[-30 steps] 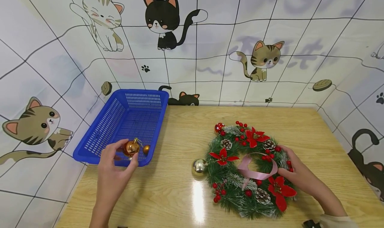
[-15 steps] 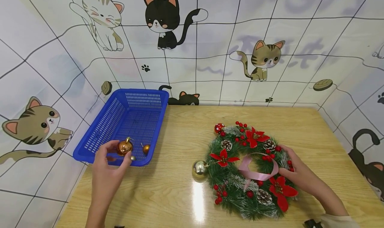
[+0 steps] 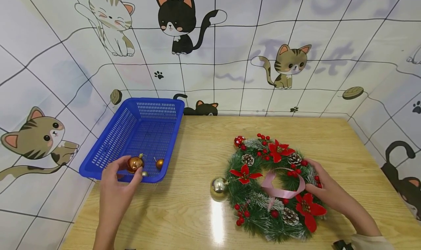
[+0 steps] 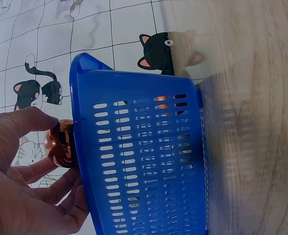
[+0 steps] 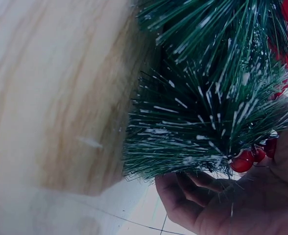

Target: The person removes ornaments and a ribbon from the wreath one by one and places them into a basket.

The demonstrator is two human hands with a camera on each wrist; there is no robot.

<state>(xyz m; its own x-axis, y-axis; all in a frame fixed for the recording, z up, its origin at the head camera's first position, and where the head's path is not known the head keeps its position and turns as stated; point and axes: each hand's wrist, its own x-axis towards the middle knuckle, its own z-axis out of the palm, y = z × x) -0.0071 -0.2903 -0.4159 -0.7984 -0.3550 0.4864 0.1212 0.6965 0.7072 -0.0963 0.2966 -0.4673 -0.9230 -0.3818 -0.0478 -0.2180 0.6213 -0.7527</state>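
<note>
A shiny copper-coloured bauble (image 3: 135, 164) is pinched between thumb and fingers of my left hand (image 3: 116, 184), over the near end of the blue basket (image 3: 179, 133). In the left wrist view the same bauble (image 4: 60, 143) sits beside the basket's rim. Inside the basket lie a small orange-gold bauble (image 3: 159, 164) and a small pale gold ball (image 3: 144, 174). My right hand (image 3: 329, 188) grips the right side of a green Christmas wreath (image 3: 263, 220); in the right wrist view its fingers (image 5: 183, 200) curl under the frosted needles. A pink ribbon (image 3: 284, 192) crosses the wreath's middle.
A gold bauble (image 3: 218, 187) hangs at the wreath's left edge, and a red spotted ball (image 3: 239, 141) at its upper left. Pine cones and red flowers (image 3: 307, 211) decorate it. The wooden table (image 3: 197, 140) meets a cat-printed backdrop (image 3: 230, 45) behind.
My left hand has shifted slightly left and the bauble has tilted in its grip, uncovering the small pale gold ball. The right hand and wreath have hardly moved.
</note>
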